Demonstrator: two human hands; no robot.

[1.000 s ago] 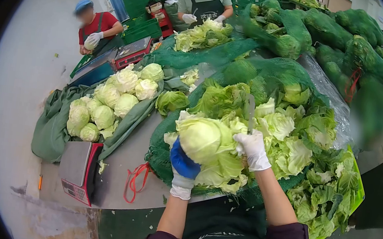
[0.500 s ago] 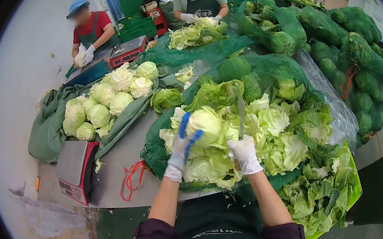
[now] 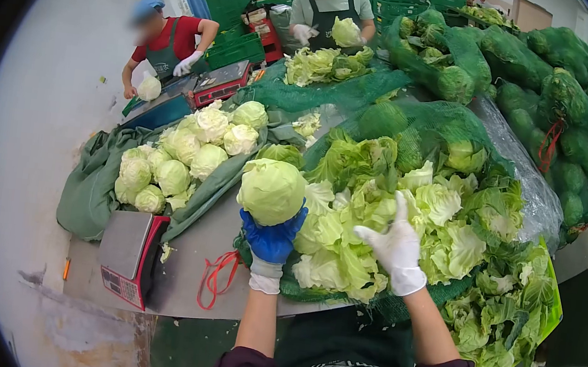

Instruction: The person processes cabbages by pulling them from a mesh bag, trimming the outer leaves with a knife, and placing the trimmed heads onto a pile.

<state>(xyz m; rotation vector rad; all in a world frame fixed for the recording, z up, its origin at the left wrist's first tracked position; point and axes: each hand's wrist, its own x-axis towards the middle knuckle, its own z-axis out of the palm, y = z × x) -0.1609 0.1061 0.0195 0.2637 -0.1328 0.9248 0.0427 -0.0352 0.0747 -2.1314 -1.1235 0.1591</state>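
Observation:
My left hand (image 3: pixel 272 237), in a blue and white glove, holds a trimmed pale green cabbage (image 3: pixel 271 192) from below, its palm turned up. My right hand (image 3: pixel 397 249), white-gloved, is spread with its thumb and fingers apart over the loose cabbage leaves (image 3: pixel 344 251); no knife shows in it. Those leaves lie on a green net bag (image 3: pixel 416 128) that has whole cabbages inside. Left of the held cabbage, a pile of trimmed cabbages (image 3: pixel 173 177) rests on a dark green cloth (image 3: pixel 86 192).
A scale (image 3: pixel 128 252) and a red strap (image 3: pixel 218 280) lie front left. Leaves fill a yellow-green crate (image 3: pixel 555 300) at right. Full net bags (image 3: pixel 575 136) are stacked back right. Two co-workers (image 3: pixel 172 43) (image 3: pixel 331 14) stand across the table (image 3: pixel 184 287), each handling cabbage.
My left hand has turned palm up, lifting the cabbage left and toward the camera. The right hand has opened, and the knife it held is out of sight. The whole view has shifted slightly.

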